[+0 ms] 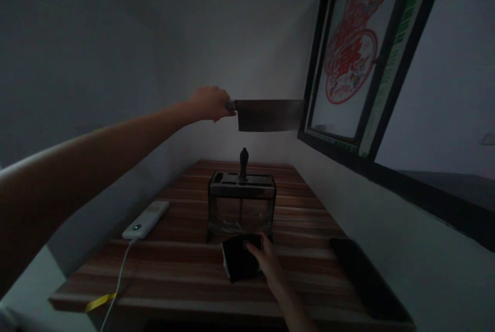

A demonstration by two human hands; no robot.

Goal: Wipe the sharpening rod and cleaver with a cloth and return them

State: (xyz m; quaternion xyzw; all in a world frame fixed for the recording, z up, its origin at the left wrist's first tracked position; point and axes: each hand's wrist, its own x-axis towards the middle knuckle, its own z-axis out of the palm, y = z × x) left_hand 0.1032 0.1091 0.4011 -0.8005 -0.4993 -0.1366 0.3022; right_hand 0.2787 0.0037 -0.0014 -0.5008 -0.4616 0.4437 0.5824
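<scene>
My left hand (212, 103) is closed around the handle of a cleaver (268, 115), held up in the air with its broad blade pointing right. Below it on the table stands a knife block (242, 186) with clear sides and a dark top. One black-handled tool (243, 163) is upright in the block, its shaft showing through the clear side. Low in front of the block, my right hand (263, 254) grips the right side of a black cloth (240, 259) with a pale edge.
On the wood-grain table (185, 265), a white power bank (146, 219) with a cable lies at the left, near a yellow strip (99, 302). A flat black object (367, 278) lies along the right edge. A dark-framed window (348, 64) with a red picture is at the right.
</scene>
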